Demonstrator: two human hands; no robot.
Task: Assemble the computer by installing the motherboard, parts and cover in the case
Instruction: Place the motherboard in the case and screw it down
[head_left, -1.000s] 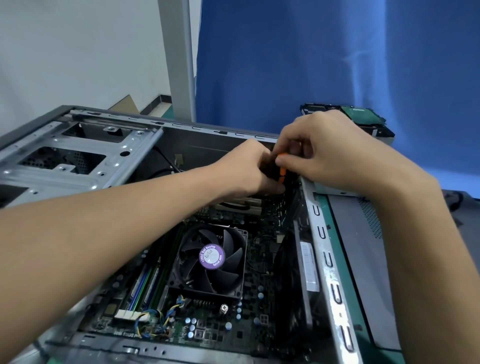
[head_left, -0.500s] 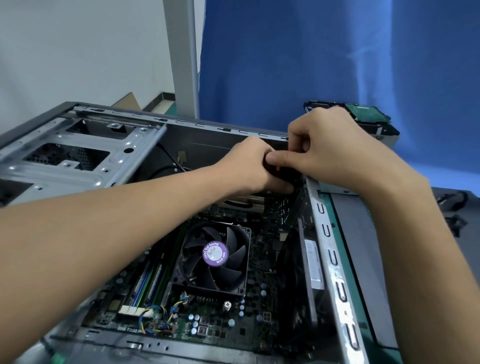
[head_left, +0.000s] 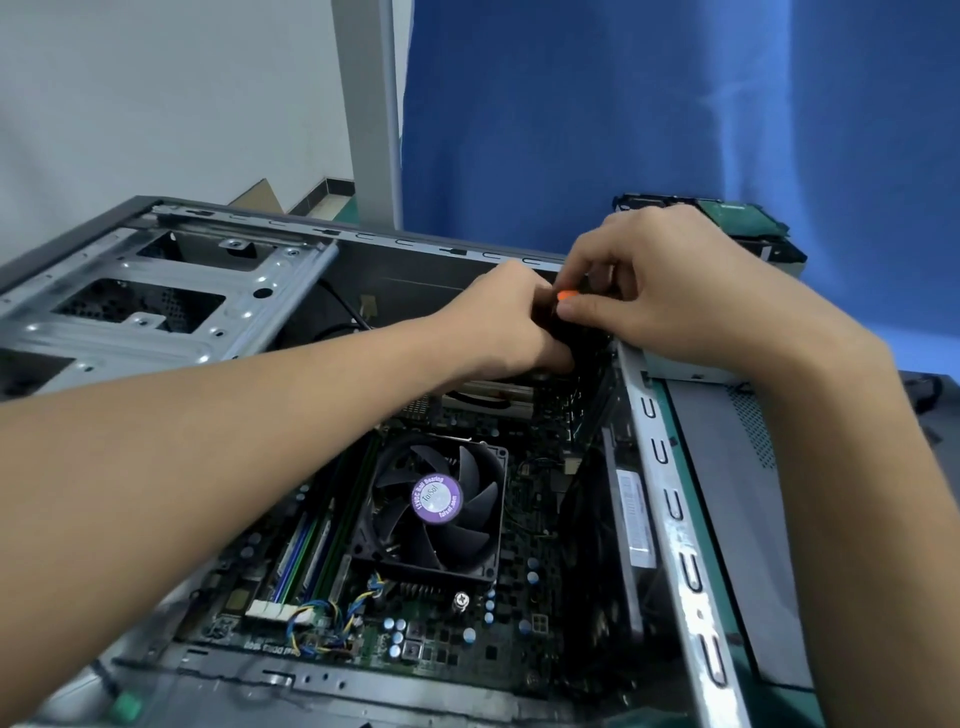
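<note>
Just below where the left hand (head_left: 511, 317) and right hand (head_left: 670, 291) grip the black and orange tool (head_left: 567, 296), the purple sticker (head_left: 437, 500) on the fan (head_left: 467, 540) says "TorSol" and "12VDC Ball Bearing".

Both hands meet at the far right corner of the open grey metal computer case (head_left: 670, 499). The left hand (head_left: 498, 322) curls round a black handle with an orange tip (head_left: 567, 296), and the right hand (head_left: 670, 291) pinches its top. Below lies the green motherboard (head_left: 524, 525) with a black cooling fan (head_left: 436, 501).
</note>
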